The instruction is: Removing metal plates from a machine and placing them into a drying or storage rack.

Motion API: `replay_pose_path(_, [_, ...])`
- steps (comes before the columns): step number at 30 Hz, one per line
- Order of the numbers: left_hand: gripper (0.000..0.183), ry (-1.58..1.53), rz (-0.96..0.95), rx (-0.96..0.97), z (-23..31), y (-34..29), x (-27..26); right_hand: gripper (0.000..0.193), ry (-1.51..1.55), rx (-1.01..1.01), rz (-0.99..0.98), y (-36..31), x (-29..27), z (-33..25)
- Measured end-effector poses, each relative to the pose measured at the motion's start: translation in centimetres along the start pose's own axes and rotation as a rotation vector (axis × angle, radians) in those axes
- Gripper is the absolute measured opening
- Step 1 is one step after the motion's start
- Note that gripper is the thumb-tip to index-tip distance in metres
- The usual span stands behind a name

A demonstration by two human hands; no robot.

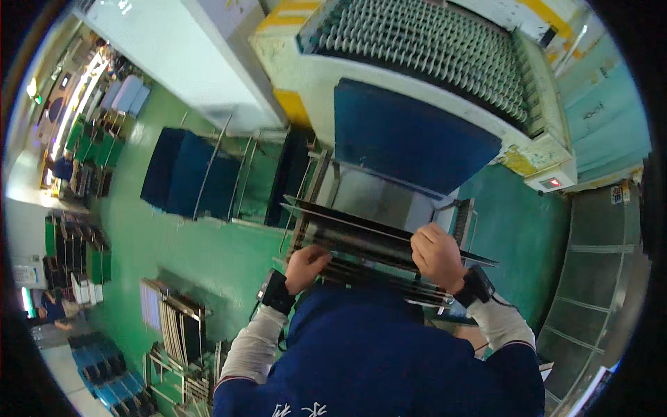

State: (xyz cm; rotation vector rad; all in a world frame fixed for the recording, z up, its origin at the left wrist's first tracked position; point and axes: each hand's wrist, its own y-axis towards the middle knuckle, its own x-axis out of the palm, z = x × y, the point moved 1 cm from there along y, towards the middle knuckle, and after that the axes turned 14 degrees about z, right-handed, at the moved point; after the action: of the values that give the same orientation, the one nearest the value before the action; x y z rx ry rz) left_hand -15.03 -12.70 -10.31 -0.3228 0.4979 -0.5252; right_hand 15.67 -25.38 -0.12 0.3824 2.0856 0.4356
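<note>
Several thin dark panels stand edge-up in a metal rack (321, 174) in front of my body. My right hand (436, 254) is closed at the right part of the farthest dark panel (361, 224), fingers curled over its upper edge. My left hand (306, 268) is curled at the left side of the rack, beside the nearer panels, thumb and fingers drawn together; whatever lies between them is hidden. Beyond the rack, a large blue panel (413, 135) leans against the machine (445, 59), below its rows of rollers.
To the left stands a metal cart (240, 184) with blue panels. Lower left, another rack (184, 323) holds upright boards. A white cabinet (187, 52) rises at far left, and grey metal panelling (590, 285) lines the right. Other racks and a person (54, 309) are at the far left.
</note>
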Motion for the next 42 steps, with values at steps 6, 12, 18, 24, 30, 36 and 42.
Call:
replay_pose_path(6, [0.035,-0.216,-0.142,0.057,4.9,3.8,2.2,0.005,-0.039,0.003,0.351,6.2,-9.1,-0.5])
replay_pose_path(12, [0.039,-0.387,-0.214,-0.027,12.3,6.6,3.1,0.008,0.163,0.434,0.615,10.9,-13.9,6.8])
replay_pose_path(18, [0.035,-0.765,-0.224,-0.122,15.5,10.4,2.1,0.006,0.792,0.878,0.901,15.4,-8.3,17.5])
replay_pose_path(24, [0.020,-0.856,-0.162,-0.135,20.5,15.0,-1.6,0.006,0.840,0.949,0.868,19.9,-3.4,25.6])
replay_pose_path(30, [0.022,-0.969,-0.101,-0.101,23.7,21.0,-1.4,0.022,-0.134,0.799,0.622,19.9,-5.8,38.8])
replay_pose_path(36, [0.024,-0.914,0.006,-0.033,25.1,25.5,-3.5,0.029,-0.335,0.790,0.709,19.8,-13.9,37.9])
replay_pose_path(42, [0.023,-0.814,0.093,0.058,25.8,31.6,-4.1,0.030,-0.417,0.338,0.706,16.1,-10.7,30.9])
